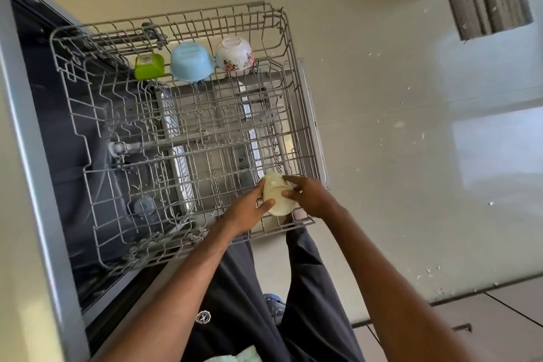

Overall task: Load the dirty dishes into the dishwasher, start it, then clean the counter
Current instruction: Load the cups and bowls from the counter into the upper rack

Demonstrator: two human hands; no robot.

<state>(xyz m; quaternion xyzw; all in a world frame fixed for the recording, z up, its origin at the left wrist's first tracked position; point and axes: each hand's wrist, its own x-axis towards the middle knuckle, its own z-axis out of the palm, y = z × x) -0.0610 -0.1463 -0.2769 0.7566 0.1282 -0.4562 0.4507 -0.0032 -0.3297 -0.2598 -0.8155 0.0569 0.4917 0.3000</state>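
Seen from the head camera, a person bends over a dishwasher (53, 126) whose grey wire rack (205, 13) is pulled out over the open door. Both hands hold a cream bowl (276, 198) at the rack's near right corner, its base turned up and away from the person. The left hand (249, 210) grips the bowl from the left, thumb pressed on its side and fingers curled behind it. The right hand (310, 197) pinches it from the right, with the forefinger laid across the base and the thumb on the wall.

Along the rack's far row three pieces sit upside down side by side: a green cup (149, 67), a blue bowl (191, 61) and a floral bowl (234, 53). Dark trousers (244, 288) show below the forearms. Pale scraps dot the glossy floor (382, 97), and a grey ribbed mat (490, 0) lies at the upper right.
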